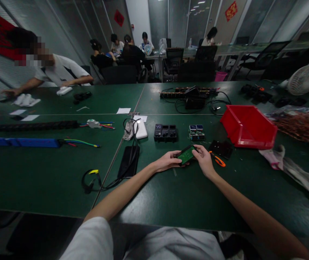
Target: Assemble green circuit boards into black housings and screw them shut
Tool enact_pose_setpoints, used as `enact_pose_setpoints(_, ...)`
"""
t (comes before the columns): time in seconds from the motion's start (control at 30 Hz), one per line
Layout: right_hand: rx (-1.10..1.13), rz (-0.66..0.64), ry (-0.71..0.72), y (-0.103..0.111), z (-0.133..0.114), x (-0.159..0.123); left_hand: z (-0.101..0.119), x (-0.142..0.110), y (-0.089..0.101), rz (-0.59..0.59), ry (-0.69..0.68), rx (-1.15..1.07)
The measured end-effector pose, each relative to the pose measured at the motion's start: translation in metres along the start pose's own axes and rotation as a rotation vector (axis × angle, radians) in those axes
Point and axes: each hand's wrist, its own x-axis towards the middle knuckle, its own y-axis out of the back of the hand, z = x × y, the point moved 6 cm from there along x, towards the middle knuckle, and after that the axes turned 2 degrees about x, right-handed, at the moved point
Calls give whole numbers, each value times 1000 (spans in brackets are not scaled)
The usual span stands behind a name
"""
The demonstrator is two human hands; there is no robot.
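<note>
A green circuit board (186, 155) with a dark edge or casing is held up between my two hands, tilted just above the table. My left hand (168, 161) grips its left end, and my right hand (203, 157) has thumb and fingers on its right end. Past my hands stands a row of black modules with small screens (165, 133). To the right of that row are small circuit boards with blue screens (196, 132). An orange-handled tool (218, 159) lies close to my right hand, beside a dark flat panel (221, 148).
A red bin (248, 126) stands at the right, near bundled copper-coloured wires (300, 126). Left of my hands are a black phone (129, 161), a cable (104, 187) and a white box (140, 129). Blue (32, 142) and black wrapped strips lie farther left. A co-worker (62, 70) sits across the table.
</note>
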Motion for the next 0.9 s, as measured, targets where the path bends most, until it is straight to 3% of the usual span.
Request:
enact_pose_setpoints(0.47,-37,-127,24,-8,-10,-3,0,0,2,76,-33,14)
enact_pose_setpoints(0.9,20,-107,-16,-7,-11,-2,-1,1,3,84,-33,42)
